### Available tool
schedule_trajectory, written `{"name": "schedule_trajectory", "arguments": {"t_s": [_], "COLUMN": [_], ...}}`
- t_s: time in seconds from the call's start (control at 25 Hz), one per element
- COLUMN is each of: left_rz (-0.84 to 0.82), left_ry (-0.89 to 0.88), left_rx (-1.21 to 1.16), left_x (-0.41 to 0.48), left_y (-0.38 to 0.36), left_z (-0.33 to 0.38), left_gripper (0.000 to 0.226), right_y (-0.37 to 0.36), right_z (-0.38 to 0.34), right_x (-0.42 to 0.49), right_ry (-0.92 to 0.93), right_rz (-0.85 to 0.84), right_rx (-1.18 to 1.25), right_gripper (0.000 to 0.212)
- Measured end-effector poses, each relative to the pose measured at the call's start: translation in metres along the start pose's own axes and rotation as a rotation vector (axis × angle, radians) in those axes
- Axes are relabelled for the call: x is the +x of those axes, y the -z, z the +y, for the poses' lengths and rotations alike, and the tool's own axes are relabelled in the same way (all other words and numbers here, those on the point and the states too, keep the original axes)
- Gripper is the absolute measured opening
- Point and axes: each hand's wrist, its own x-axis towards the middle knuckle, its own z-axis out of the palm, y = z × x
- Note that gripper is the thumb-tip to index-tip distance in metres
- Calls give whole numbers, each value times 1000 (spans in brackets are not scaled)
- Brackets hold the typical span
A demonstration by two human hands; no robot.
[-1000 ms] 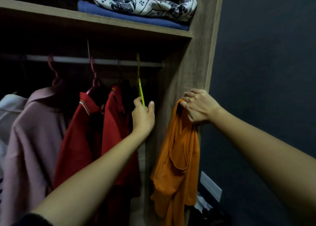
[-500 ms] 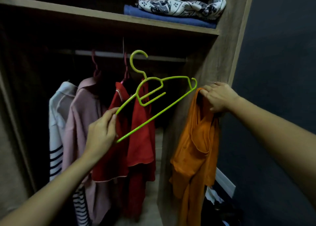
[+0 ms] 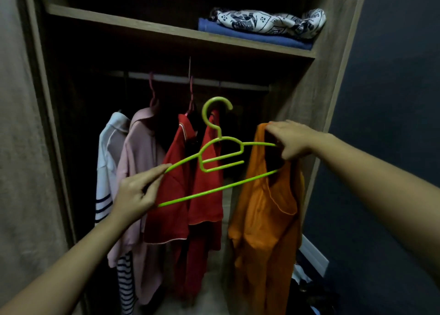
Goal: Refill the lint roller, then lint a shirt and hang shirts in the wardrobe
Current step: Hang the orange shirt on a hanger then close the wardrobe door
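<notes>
Pinching the left end of the green hanger (image 3: pixel 221 152) between thumb and fingers of the left hand (image 3: pixel 135 195); gripping the orange shirt (image 3: pixel 264 219) at its neck in the curled right hand (image 3: pixel 289 139), hanger's right end meeting that hand. Hook up, near the open wardrobe (image 3: pixel 333 76), in front of red shirts (image 3: pixel 181 195) on the rail (image 3: pixel 166 77).

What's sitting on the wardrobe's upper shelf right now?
A folded blue cloth lies at the right end of the shelf, with a patterned white cloth on top. Its left and back are too dark to see.
</notes>
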Motion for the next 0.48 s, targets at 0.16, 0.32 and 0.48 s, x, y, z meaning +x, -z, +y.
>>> {"name": "schedule_trajectory", "arguments": {"t_s": [0.16,0.32,0.48], "left_rz": [20,170,279], "left_ry": [-55,100,-171], "left_rx": [-32,86,287], "left_x": [13,17,-2], "left_y": [-22,-30,-47], "left_z": [9,10,49], "left_gripper": [34,33,31], "right_y": [8,4,-1], "right_z": [-42,-48,-64], "right_x": [0,-7,3], "right_ry": [125,123,159], "right_rz": [116,504,619], "right_rx": [125,102,51], "right_gripper": [77,47,54]}}
